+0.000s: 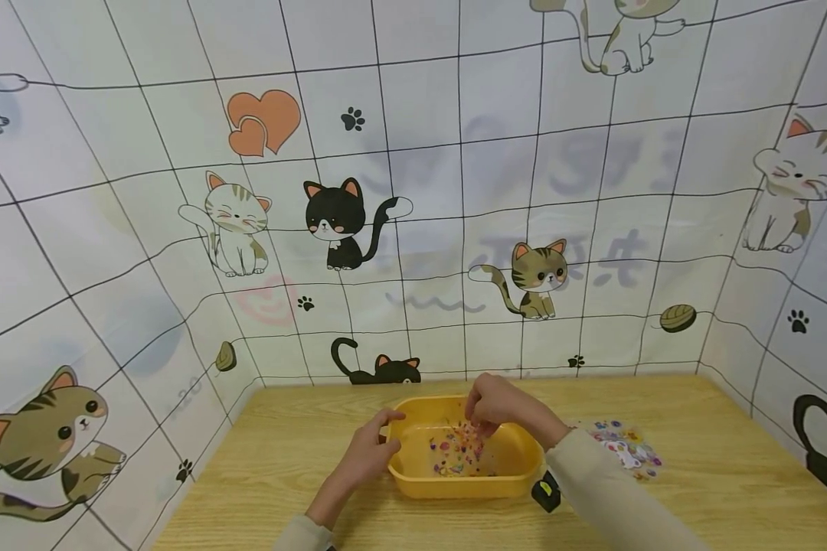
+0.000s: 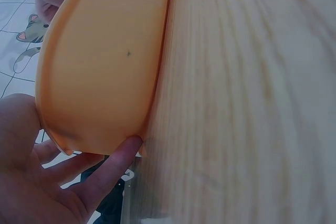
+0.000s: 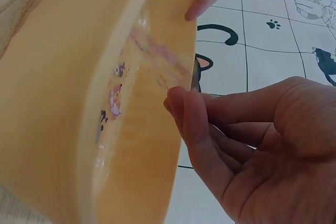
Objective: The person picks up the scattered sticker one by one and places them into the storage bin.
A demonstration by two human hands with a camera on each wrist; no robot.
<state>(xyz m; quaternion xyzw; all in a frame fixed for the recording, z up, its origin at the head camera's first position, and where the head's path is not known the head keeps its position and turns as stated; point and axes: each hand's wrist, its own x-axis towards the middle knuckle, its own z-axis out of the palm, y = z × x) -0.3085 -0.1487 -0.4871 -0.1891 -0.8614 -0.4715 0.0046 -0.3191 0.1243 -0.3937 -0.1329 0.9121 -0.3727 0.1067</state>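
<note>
A yellow plastic basin [image 1: 413,474] stands on the wooden table [image 1: 730,474] with water and several small colourful stickers [image 1: 458,448] in it. My left hand [image 1: 388,436] grips the basin's left rim, thumb on top and fingers against the outer wall. In the left wrist view those fingers [image 2: 113,163] touch the basin [image 2: 100,66] low on its side. My right hand [image 1: 481,428] hangs over the middle of the basin with its fingertips bunched and pointing down at the stickers. In the right wrist view the right hand [image 3: 181,106] sits close to the basin [image 3: 63,103]; nothing shows between its fingertips.
A clear sheet of cartoon stickers [image 1: 625,448] lies on the table right of the basin. A small black object [image 1: 546,492] sits by the basin's front right corner. Cat-print cloth walls [image 1: 413,191] enclose the table at the back and on both sides.
</note>
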